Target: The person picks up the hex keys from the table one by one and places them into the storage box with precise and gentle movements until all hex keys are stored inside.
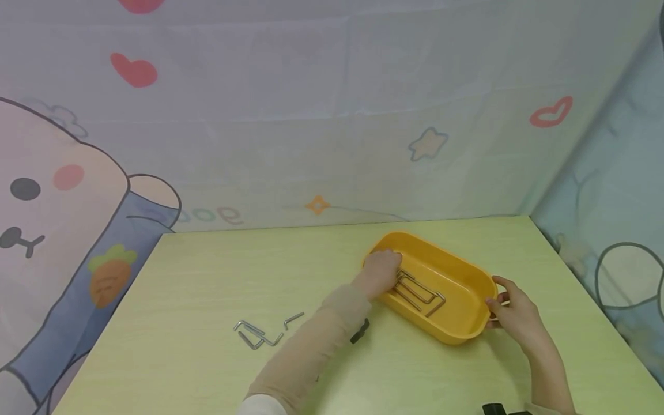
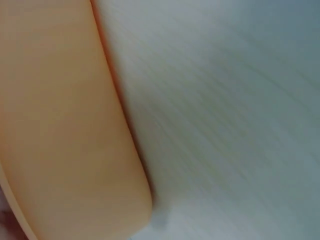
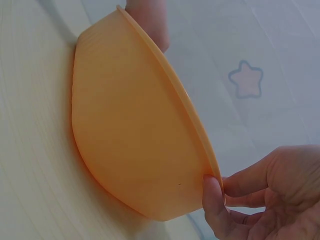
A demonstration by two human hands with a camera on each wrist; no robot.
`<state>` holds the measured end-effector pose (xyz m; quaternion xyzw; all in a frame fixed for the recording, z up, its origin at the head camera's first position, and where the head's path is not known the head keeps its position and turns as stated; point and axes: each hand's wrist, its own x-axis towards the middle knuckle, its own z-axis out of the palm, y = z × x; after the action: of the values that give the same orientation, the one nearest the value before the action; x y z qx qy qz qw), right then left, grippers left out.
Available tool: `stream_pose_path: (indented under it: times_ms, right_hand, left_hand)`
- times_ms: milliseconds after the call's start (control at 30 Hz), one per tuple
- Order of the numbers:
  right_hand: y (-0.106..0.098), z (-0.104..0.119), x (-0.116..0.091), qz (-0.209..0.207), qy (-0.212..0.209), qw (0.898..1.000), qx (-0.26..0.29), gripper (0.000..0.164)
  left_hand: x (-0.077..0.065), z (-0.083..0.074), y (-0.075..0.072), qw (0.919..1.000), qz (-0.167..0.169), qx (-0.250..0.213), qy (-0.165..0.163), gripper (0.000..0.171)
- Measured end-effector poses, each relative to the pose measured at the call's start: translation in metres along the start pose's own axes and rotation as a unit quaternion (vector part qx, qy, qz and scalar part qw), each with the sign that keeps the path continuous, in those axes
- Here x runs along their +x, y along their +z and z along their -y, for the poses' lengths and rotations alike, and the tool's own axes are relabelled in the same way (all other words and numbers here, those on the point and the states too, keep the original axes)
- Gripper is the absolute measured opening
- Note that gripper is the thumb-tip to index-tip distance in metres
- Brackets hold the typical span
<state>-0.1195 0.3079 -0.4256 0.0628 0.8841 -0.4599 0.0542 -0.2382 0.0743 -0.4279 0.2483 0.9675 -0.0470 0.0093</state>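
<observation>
At far left, a cartoon animal (image 1: 67, 155) with a carrot (image 1: 110, 283) on its blue clothing is printed on the backdrop (image 1: 290, 115). The light yellow-green table (image 1: 181, 288) is bordered by it. Left of centre, a loose group of L-shaped silver rods (image 1: 254, 328) is laid on the tabletop, some overlapping, one set just apart at upper right. Next, the tabletop is crossed by a beige sleeve (image 1: 311, 357); a small dark piece (image 1: 359, 331) is seen beside it.

The left hand (image 1: 381, 271) is placed over the left end of the yellow tray (image 1: 461, 294), near the rods inside. Its fingertips are hidden, so whether anything is gripped cannot be told; in the left wrist view mostly the tray's outer wall is shown. The tray is set on the right half of the table, angled, its right end nearer the viewer. Several more L-shaped rods (image 1: 436, 306) are bunched along its near side.

At the tray's right end, the rim is pinched between thumb and fingers by the right hand (image 1: 519, 317), well apart from the left. A red heart outline (image 1: 551, 112) is printed above.
</observation>
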Motion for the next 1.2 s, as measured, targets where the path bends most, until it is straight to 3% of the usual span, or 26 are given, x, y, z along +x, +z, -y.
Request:
stream_pose_path:
  times_ms: [233, 600, 967, 1200]
  right_hand:
    - [0.001, 0.001, 0.001, -0.001, 0.002, 1.0, 0.0, 0.056]
    - [0.002, 0.003, -0.001, 0.0, 0.006, 1.0, 0.0, 0.057]
    - [0.002, 0.003, -0.002, -0.002, 0.002, 1.0, -0.004, 0.056]
    - [0.002, 0.004, -0.001, -0.001, 0.004, 1.0, -0.005, 0.056]
  left_hand:
    - [-0.012, 0.001, -0.008, 0.9998, -0.018, -0.01, -0.006, 0.024]
    - [-0.035, 0.006, -0.018, 0.9957, -0.089, -0.02, 0.019, 0.031]
    - [-0.064, 0.011, -0.025, 0.9831, -0.175, -0.034, 0.04, 0.03]
    - [-0.082, 0.014, -0.029, 0.9713, -0.23, -0.037, 0.045, 0.016]
